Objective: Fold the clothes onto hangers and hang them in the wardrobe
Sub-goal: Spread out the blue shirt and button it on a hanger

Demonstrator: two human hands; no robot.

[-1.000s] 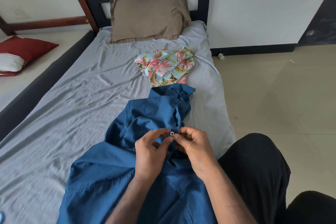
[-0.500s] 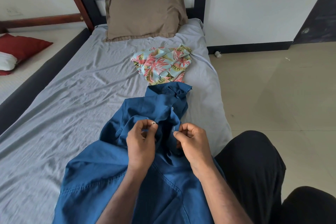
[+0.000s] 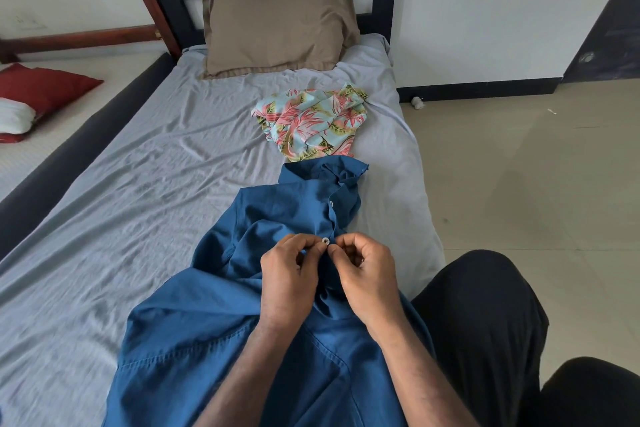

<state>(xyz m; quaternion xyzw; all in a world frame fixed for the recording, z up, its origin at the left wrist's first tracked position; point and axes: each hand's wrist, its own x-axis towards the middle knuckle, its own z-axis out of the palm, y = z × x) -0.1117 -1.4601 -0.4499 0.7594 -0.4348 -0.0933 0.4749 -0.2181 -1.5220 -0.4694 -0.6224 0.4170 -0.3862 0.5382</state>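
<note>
On the bed (image 3: 138, 184), we see a blue shirt (image 3: 214, 340) spread over the grey sheet, its collar touching a crumpled floral shirt (image 3: 311, 125) that lies below a brown pillow (image 3: 277, 24). Our left hand (image 3: 287, 281) pinches a white button (image 3: 325, 241) between curled fingertips. Our right hand (image 3: 367, 277), fingers curled, appears to pinch the shirt's front edge just beside it. Black trousers (image 3: 485, 322) fill the right foreground.
</note>
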